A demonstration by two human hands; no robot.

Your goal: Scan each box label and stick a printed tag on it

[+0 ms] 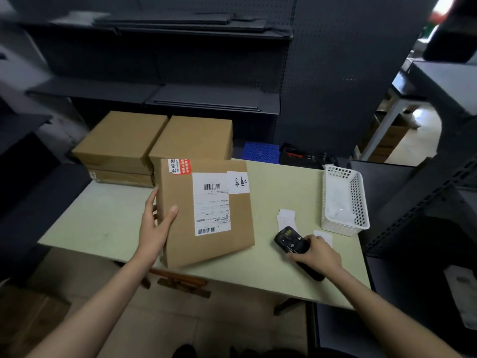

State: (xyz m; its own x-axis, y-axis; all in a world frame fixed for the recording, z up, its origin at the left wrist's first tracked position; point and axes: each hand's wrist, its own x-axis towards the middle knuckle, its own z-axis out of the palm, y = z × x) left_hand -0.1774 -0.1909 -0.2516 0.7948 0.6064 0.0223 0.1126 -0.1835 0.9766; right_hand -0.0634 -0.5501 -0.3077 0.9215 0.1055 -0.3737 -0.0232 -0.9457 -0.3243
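Left hand (157, 223) gripped the labelled box (206, 215) by its left edge, tilted up over the table's (103, 228) near side. Right hand (316, 253) closed round the black scanner (291, 241) lying beside loose printed tags (285, 217); white basket (344, 200) further right.

Two bare forearms reach in from the bottom edge of the head view, one from the lower left and one from the lower right, both uncovered as far as the picture shows, with no sleeve edge in sight. The left hand (157, 223) and the right hand (318, 253) are bare too, without gloves. The fingernails are short and plain. Nothing else of the person shows.
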